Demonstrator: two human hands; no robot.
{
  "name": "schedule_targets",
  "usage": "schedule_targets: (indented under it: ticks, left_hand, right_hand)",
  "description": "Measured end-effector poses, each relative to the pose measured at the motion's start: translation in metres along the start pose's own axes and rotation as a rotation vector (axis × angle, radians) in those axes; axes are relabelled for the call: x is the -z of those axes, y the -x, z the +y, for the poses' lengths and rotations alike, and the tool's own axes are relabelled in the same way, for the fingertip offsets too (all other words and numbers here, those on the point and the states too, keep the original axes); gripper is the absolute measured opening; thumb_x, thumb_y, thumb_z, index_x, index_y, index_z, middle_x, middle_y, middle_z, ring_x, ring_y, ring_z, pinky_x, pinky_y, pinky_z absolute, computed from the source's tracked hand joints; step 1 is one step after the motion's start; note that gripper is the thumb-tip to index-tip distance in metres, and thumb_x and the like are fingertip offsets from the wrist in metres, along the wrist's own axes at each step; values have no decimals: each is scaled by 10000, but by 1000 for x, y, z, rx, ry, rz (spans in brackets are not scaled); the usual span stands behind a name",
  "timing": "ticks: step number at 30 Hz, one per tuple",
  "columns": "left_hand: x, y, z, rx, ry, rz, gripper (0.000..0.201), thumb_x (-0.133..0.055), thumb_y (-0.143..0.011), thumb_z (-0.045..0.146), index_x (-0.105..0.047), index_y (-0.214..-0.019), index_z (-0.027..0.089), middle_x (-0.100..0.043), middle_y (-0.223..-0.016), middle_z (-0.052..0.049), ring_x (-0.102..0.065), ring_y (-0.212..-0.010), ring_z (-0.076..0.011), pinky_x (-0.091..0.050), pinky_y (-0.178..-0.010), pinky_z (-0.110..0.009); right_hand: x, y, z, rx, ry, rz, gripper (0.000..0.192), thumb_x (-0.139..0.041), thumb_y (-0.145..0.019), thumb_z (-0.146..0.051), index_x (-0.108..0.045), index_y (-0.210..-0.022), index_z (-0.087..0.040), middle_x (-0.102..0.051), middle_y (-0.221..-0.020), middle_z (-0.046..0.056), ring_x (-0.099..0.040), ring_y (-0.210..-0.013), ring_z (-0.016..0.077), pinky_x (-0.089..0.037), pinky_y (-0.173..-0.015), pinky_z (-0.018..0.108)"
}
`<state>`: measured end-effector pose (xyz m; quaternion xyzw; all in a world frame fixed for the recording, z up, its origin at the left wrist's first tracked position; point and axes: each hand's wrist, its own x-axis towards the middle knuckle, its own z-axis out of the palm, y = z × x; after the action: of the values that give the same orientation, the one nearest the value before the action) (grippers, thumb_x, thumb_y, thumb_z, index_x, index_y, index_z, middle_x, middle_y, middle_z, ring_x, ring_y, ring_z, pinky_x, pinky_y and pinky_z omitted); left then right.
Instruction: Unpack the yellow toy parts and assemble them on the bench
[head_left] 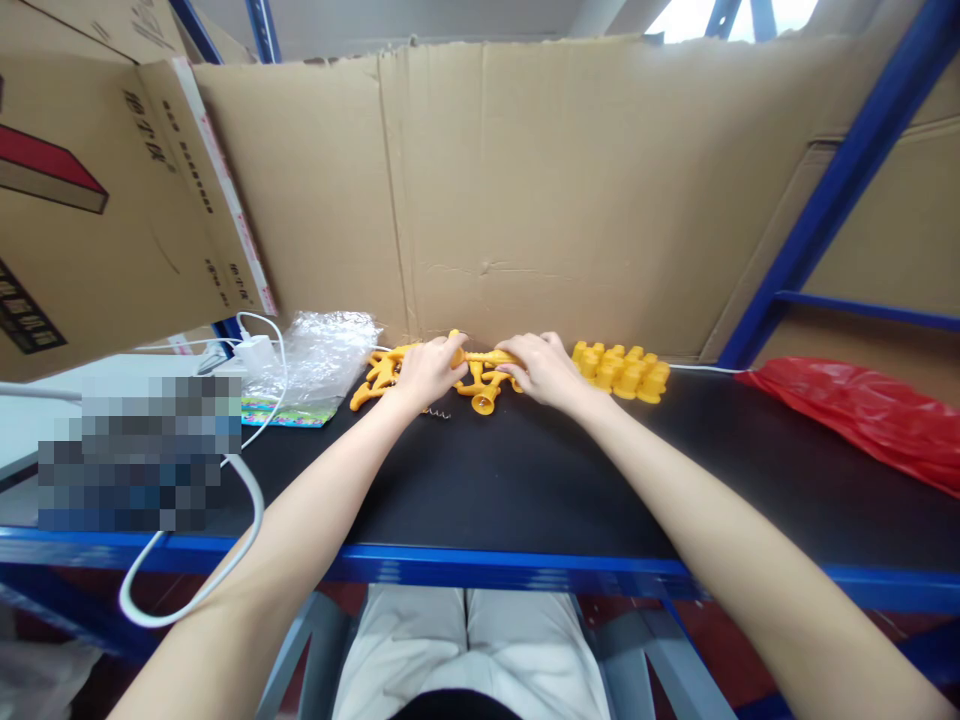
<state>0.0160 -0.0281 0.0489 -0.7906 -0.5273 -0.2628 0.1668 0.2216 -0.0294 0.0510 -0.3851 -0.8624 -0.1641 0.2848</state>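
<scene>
My left hand (431, 372) and my right hand (547, 370) are at the back of the black tabletop. Between them runs a ridged yellow plastic bar (487, 357), and the curled fingers of both hands close on its ends. Just below it a yellow plastic piece with a round, cup-shaped end (484, 401) faces me. Left of my left hand lie branching yellow plastic parts (367, 388), partly hidden by the hand. A small coiled or zigzag piece (437, 413) rests by my left wrist, too small to name. Beside my right hand stand several yellow cup-like pieces (621, 371) in rows.
Clear plastic wrapping (322, 350) lies at left over a colourful printed sheet. A white cable (255, 500) loops over the table's front edge near my left forearm. A red plastic bag (862, 415) is at right. Cardboard (562, 190) walls the back; a blue post (825, 210) slants at right.
</scene>
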Motion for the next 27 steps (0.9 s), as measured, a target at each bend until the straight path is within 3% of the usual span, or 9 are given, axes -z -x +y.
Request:
schedule_targets:
  ticks: [8,15,21,27]
  left_hand:
    - [-4,-3,-2,49,191,-138,356,-540,-756,324,-644,-1079,220,-699,-916,-48,-631,-848,-198,-459,-733,-279]
    - [6,2,4,99,-39,-121,377,-521,-768,324,-614,-1121,226,-700,-918,-69,-639,-869,-219,-457,-725,-296]
    - [5,2,3,76,-64,-119,375,-517,-766,331,-615,-1112,222,-700,-916,-83,-647,-874,-246,-460,-714,-315]
    - [6,0,6,86,-28,-105,388,-524,-768,354,-611,-1124,228,-698,-937,-76,-642,-879,-238,-466,-722,-310]
  right_hand:
    - [2,1,-3,181,338,81,279,-315,-917,-119,-555,-1041,-185,-630,-1029,99,-502,-904,212,-226,-838,392]
    - [-8,5,-2,161,261,19,285,-370,-937,-291,-521,-1125,-139,-638,-1001,116,-523,-903,226,-238,-888,405]
    - [-6,3,-7,141,296,-50,213,-389,-911,-179,-547,-1050,-142,-624,-966,116,-505,-897,230,-253,-841,390]
    - [3,1,-6,125,373,-7,266,-371,-886,-95,-543,-1078,-163,-597,-1014,109,-475,-938,236,-236,-848,411]
